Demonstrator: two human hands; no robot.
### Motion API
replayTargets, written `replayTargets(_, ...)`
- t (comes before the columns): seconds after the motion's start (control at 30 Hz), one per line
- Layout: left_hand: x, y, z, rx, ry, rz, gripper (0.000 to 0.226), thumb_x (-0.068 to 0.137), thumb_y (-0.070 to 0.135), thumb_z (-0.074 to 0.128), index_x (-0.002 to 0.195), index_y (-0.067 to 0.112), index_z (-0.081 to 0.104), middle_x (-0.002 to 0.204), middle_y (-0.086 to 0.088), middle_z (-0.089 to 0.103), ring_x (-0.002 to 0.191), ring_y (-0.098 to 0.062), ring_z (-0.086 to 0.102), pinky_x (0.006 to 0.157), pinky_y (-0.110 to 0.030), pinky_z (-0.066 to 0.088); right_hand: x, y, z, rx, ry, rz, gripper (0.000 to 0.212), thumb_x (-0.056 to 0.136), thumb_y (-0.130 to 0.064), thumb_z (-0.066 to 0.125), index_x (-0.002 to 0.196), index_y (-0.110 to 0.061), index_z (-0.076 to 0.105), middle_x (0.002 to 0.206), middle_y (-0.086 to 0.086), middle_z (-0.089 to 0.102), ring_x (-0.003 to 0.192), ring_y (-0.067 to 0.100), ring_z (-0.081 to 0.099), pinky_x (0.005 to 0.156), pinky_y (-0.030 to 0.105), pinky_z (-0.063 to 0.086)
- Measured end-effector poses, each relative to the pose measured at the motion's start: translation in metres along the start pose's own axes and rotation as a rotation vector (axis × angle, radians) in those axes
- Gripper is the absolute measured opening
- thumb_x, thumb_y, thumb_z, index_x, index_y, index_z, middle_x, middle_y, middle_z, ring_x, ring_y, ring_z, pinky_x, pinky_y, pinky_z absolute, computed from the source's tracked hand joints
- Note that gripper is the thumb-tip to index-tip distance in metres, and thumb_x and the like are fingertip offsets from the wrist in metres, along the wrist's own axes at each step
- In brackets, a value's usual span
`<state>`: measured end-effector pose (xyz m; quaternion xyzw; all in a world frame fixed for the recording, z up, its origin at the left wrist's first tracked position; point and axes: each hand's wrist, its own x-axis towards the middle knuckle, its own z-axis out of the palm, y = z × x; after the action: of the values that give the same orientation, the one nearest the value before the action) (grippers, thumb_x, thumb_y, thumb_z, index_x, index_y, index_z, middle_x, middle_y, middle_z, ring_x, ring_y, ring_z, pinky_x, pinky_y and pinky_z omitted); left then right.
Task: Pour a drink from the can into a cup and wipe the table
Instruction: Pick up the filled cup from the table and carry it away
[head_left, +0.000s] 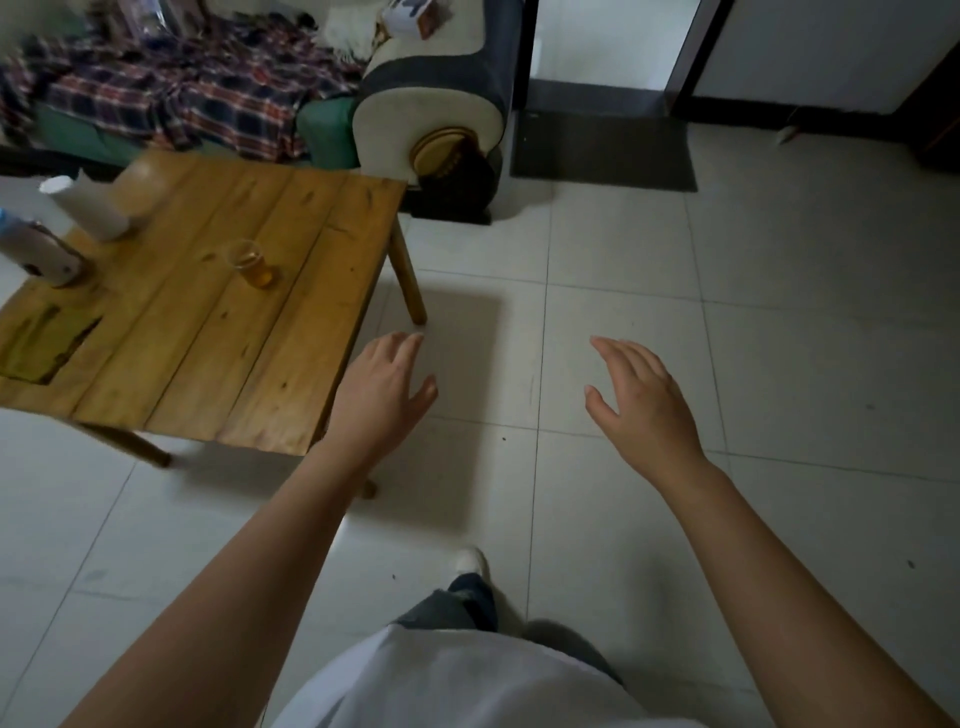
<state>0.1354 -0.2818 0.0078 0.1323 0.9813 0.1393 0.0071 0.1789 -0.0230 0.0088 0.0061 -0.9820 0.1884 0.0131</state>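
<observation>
cup (253, 263) on table (218, 358), sofa (260, 88) behind, doormat (602, 150) right

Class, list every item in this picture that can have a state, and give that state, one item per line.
cup: upright on the table, partly filled with amber drink
paper roll: standing on the table
table: standing, no spill visible
left hand: open, empty
right hand: open, empty
doorway: open

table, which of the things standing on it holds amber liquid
The small clear cup near the table's middle; the white roll behind it is opaque and shows no liquid.
</observation>
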Motion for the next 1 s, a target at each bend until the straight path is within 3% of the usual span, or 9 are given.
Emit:
replayTargets(0.23, 0.098, 0.000, -0.001, 0.002, -0.049, 0.010, 0.054, 0.093, 0.035, 0.048, 0.140, 0.011, 0.036, 0.141, -0.009, 0.043, 0.131, -0.023, 0.040, 0.106, -0.033, 0.034, 0.090, 0.020, -0.008, -0.025, -0.031, 0.008, 0.051, 0.093, -0.024, 0.048, 0.140, -0.011, 0.035, 0.143, 0.006, 0.041, 0.136, 0.023, 0.029, 0.109, 0.035, 0.026)
replayTargets(0.47, 0.187, 0.006, 0.009, 0.042, -0.032, -0.041, 0.052, 0.093, 0.034, 0.048, 0.139, 0.010, 0.038, 0.139, -0.009, 0.045, 0.129, -0.023, 0.042, 0.106, -0.031, 0.035, 0.193, 0.052, -0.010, -0.064, -0.099, -0.101, 0.051, 0.094, -0.026, 0.045, 0.141, -0.013, 0.032, 0.145, 0.004, 0.039, 0.137, 0.021, 0.027, 0.110, 0.034, 0.024)
replayTargets(0.63, 0.255, 0.021, 0.010, 0.048, 0.032, -0.151, 0.050, 0.091, 0.031, 0.053, 0.135, 0.009, 0.043, 0.133, -0.011, 0.051, 0.121, -0.026, 0.048, 0.098, -0.033, 0.041, 0.287, 0.078, -0.022, -0.107, -0.148, -0.244, 0.051, 0.093, -0.025, 0.047, 0.141, -0.013, 0.033, 0.144, 0.005, 0.040, 0.137, 0.023, 0.028, 0.110, 0.036, 0.025)
replayTargets(1.0, 0.323, 0.003, 0.013, 0.078, 0.028, -0.499, 0.056, 0.092, 0.036, 0.049, 0.141, 0.012, 0.035, 0.143, -0.010, 0.041, 0.130, -0.027, 0.040, 0.104, -0.037, 0.036, 0.432, 0.068, -0.015, -0.183, -0.320, -0.577, 0.051, 0.094, -0.027, 0.045, 0.141, -0.017, 0.030, 0.145, 0.001, 0.037, 0.139, 0.021, 0.024, 0.110, 0.034, 0.024)
